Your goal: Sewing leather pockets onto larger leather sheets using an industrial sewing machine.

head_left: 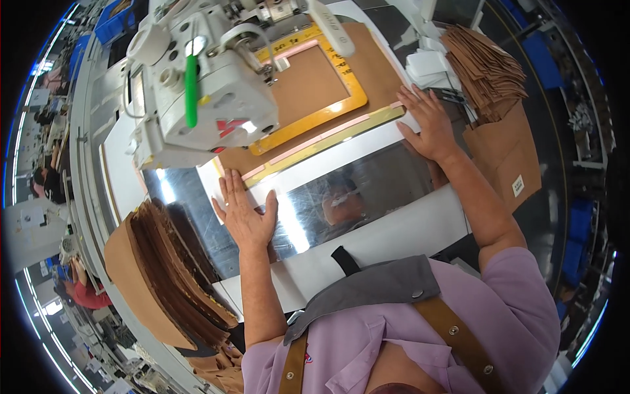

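Observation:
My left hand (242,212) lies with fingers spread on the left end of a white sheet (292,168) edged with a yellow-and-pink strip (328,142). My right hand (428,129) rests open, fingertips at the sheet's right end. Brown material (375,72) lies beyond the strip, under a yellow rectangular frame (349,100). The white sewing machine head (190,98), with a green lever (191,85), stands over the frame's left side and hides part of it. A shiny metal plate (308,220) lies on my side of the white sheet.
Stacks of brown pieces stand at left (131,262) and upper right (482,69); flat brown pieces (505,154) lie at right. White items (426,69) are beside the right stack. Blue bins (115,20) are at the far left. Other people (92,295) work along the left.

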The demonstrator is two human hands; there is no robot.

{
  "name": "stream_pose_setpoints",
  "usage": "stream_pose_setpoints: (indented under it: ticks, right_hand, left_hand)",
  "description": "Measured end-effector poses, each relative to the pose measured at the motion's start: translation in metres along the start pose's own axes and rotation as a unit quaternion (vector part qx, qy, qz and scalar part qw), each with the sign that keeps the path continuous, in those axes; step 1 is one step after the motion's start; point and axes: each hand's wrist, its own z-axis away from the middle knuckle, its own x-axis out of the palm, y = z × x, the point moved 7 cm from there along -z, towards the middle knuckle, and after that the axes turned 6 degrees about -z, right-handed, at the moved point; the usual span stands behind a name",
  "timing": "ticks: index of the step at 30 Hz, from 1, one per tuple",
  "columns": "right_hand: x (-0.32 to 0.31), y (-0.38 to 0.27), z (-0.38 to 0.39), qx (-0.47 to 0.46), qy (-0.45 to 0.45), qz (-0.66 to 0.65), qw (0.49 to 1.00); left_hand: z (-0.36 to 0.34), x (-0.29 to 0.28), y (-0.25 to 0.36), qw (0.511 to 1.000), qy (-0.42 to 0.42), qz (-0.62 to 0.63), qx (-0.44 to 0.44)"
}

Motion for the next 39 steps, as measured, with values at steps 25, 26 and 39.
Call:
stream_pose_setpoints:
  ticks: [25,26,39]
  right_hand:
    - [-0.078,0.038,-0.011,0.039,0.259,-0.013,0.965]
    - [-0.099,0.046,-0.018,0.053,0.271,0.017,0.961]
    - [-0.174,0.198,-0.048,0.320,0.093,0.181,0.925]
  left_hand:
    - [0.020,-0.003,0.024,0.989,0.068,0.004,0.129]
    - [0.021,-0.002,0.022,0.988,0.072,0.008,0.135]
    - [0.017,-0.005,0.024,0.989,0.061,0.054,0.120]
